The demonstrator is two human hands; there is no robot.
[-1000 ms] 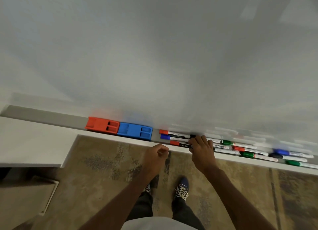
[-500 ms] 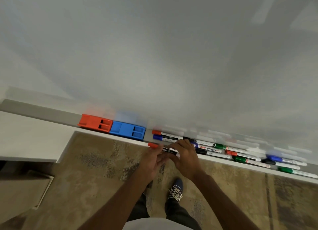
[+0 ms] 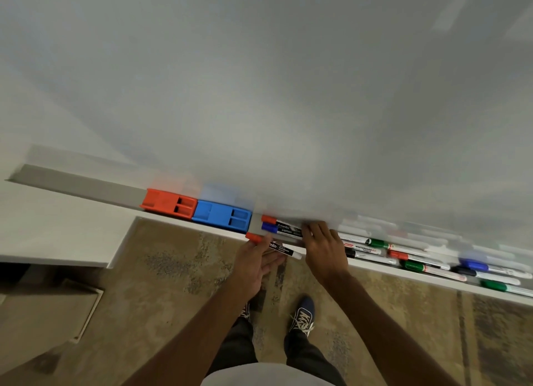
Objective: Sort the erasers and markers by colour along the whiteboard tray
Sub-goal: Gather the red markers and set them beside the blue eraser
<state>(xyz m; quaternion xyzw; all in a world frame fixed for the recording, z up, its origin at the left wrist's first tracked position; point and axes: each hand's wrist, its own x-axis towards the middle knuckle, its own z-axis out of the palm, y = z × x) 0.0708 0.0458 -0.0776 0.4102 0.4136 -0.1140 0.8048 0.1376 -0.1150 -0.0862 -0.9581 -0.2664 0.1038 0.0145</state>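
Holding a red-capped marker (image 3: 274, 245) loosely across its fingers, the left hand (image 3: 253, 263) hovers just off the tray (image 3: 86, 183) near the blue eraser (image 3: 222, 215). The right hand (image 3: 324, 248) lies flat over tray markers; its grip is hidden. Light, stiff, slick barrel: pinch mid-length.

"camlin" stands on two markers (image 3: 285, 229) just left of the right fingers (image 3: 313, 230). The marker (image 3: 277, 246) across the left fingers (image 3: 266, 241) shows "mlin". "WHITEBOARD" marks another marker (image 3: 364, 247) right of them.
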